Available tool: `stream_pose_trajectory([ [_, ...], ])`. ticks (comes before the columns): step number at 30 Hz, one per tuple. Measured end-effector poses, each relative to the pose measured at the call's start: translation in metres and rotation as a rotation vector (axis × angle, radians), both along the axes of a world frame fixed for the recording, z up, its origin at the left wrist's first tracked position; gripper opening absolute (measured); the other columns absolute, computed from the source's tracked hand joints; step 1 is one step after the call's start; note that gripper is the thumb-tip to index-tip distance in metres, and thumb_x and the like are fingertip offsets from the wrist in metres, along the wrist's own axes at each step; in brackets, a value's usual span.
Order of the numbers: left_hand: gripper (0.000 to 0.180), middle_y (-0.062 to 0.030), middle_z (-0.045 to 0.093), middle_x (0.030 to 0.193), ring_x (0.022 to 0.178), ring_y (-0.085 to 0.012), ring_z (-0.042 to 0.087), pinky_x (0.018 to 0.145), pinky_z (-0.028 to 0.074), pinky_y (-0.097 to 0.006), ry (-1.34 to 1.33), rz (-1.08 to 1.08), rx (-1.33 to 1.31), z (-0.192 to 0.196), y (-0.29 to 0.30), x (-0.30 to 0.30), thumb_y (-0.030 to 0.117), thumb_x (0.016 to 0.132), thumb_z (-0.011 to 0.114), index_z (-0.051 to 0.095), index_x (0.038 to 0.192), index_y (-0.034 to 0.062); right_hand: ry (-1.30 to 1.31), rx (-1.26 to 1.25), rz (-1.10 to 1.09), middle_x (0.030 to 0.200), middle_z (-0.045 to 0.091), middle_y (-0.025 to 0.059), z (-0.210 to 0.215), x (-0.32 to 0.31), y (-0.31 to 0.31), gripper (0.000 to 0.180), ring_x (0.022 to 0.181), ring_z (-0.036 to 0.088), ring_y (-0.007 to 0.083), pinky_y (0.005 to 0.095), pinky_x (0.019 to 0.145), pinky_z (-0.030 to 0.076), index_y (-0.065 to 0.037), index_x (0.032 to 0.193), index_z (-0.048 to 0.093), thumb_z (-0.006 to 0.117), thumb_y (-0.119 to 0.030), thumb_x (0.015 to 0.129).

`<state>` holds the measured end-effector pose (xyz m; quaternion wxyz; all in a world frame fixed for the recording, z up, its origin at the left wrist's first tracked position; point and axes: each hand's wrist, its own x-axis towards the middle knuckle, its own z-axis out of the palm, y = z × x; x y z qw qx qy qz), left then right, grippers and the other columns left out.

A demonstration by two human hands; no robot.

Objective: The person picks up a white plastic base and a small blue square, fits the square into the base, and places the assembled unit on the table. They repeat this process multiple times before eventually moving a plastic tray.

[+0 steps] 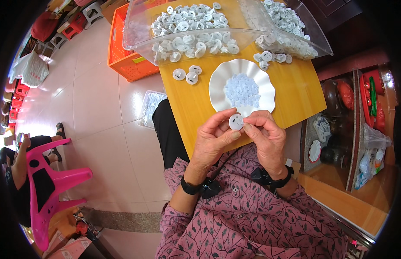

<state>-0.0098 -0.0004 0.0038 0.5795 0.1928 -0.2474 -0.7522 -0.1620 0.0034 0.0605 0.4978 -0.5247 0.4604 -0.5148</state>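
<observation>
A seated person pinches a small round white plastic disc (pixel 236 121) between both hands just above the near edge of a yellow wooden board (pixel 295 90) resting across the lap. The left hand (pixel 213 140) clamps the disc's rim with thumb and forefinger — apparently to steady it — while the right hand (pixel 265 134) grips the other side with its fingertips on the face, as if pressing something in. Directly beyond the hands, at the board's middle, a white scalloped plate (pixel 217 86) holds a heap of tiny pale pieces (pixel 242 90), kept within easy reach. Three loose discs (pixel 186 74) lie toward the board's left edge, and two clear plastic tubs (pixel 140 30) heaped with similar discs sit along the far edge. An orange crate (pixel 123 60) stands on the floor beside the board.
</observation>
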Motion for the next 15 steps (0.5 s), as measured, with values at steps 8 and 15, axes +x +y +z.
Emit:
stream_pose_trajectory([
  [8, 0.049, -0.0084, 0.061, 0.125, 0.114, -0.0154, 0.06, 0.101, 0.049, -0.029, -0.03, 0.002, 0.003, -0.0008, 0.0005, 0.0017, -0.008, 0.088, 0.068, 0.054, 0.135, -0.0014, -0.042, 0.034, -0.041, 0.109, 0.055, 0.0046, 0.0005, 0.0042, 0.0008, 0.012, 0.1, 0.059, 0.0111, 0.0244, 0.089, 0.05, 0.004, 0.103, 0.069, 0.063, 0.006, 0.092],
  [15, 0.048, -0.0091, 0.062, 0.123, 0.111, -0.0151, 0.061, 0.097, 0.051, -0.027, -0.023, 0.018, -0.016, -0.0015, 0.0013, 0.0002, -0.008, 0.087, 0.069, 0.055, 0.133, -0.002, -0.03, 0.035, -0.04, 0.111, 0.055, 0.0049, -0.0019, 0.0037, 0.0013, 0.013, 0.102, 0.058, 0.0115, 0.0244, 0.089, 0.05, 0.003, 0.104, 0.069, 0.064, 0.005, 0.092],
])
